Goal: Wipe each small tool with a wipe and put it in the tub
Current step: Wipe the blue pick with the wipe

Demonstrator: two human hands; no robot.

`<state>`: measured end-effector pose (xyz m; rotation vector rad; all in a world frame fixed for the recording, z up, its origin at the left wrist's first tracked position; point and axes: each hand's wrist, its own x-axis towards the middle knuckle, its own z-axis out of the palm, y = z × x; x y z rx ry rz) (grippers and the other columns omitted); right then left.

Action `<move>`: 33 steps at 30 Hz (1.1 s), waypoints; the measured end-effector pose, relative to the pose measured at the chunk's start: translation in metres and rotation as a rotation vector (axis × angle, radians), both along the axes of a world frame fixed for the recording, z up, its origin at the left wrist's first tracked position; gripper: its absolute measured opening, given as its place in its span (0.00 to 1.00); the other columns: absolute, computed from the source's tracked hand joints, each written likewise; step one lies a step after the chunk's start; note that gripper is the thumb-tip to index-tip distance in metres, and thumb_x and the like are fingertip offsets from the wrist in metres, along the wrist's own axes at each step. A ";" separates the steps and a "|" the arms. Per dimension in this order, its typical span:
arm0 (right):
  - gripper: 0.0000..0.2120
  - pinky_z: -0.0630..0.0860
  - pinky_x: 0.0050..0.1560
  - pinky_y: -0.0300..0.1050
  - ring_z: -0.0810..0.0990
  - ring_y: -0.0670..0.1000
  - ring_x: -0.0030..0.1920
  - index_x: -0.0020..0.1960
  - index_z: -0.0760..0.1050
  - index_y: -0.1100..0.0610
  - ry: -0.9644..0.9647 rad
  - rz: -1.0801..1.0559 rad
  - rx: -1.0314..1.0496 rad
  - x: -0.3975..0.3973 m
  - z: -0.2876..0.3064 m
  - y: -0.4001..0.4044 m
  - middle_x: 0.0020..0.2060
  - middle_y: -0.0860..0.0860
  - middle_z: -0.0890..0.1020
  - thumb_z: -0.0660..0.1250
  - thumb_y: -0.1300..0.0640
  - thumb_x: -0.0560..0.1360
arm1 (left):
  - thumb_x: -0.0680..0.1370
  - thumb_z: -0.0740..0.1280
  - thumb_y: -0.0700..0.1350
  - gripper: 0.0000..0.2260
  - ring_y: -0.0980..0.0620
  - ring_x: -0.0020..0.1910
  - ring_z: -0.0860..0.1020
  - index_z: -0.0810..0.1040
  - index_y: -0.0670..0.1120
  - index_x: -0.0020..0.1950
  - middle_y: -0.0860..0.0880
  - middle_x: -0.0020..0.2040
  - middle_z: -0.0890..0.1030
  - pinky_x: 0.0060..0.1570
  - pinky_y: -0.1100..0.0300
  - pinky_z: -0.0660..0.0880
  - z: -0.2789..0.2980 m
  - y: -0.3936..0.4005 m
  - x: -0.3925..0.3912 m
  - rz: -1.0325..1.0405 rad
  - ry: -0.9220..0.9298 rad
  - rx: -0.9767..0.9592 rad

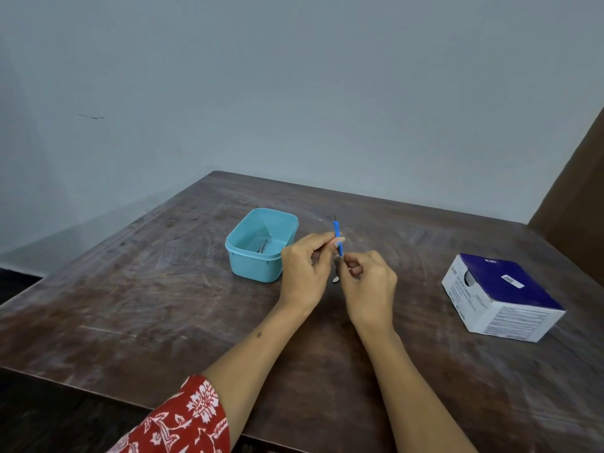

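Note:
A thin blue-handled tool (337, 235) stands nearly upright above the middle of the table. My left hand (305, 271) pinches it around mid-handle. My right hand (367, 284) pinches its lower end with curled fingers; whether a wipe lies inside those fingers is hidden. A small pale tip (335, 280) shows just below the hands. The light blue tub (261, 245) sits directly left of my left hand, with one small dark metal tool (263, 246) lying on its bottom.
A blue and white box of wipes (500, 297) lies on its side at the right of the worn brown table (147, 289). A pale wall runs behind the table. A brown panel (578, 197) rises at the far right edge.

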<state>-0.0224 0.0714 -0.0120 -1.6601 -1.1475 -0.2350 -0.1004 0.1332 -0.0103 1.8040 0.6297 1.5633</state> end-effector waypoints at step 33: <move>0.11 0.76 0.39 0.31 0.78 0.38 0.33 0.55 0.79 0.59 0.858 0.256 0.247 0.018 0.003 0.004 0.37 0.49 0.83 0.67 0.66 0.74 | 0.76 0.68 0.42 0.07 0.61 0.30 0.75 0.83 0.45 0.51 0.50 0.34 0.81 0.34 0.67 0.72 0.001 -0.003 -0.003 0.016 0.280 0.005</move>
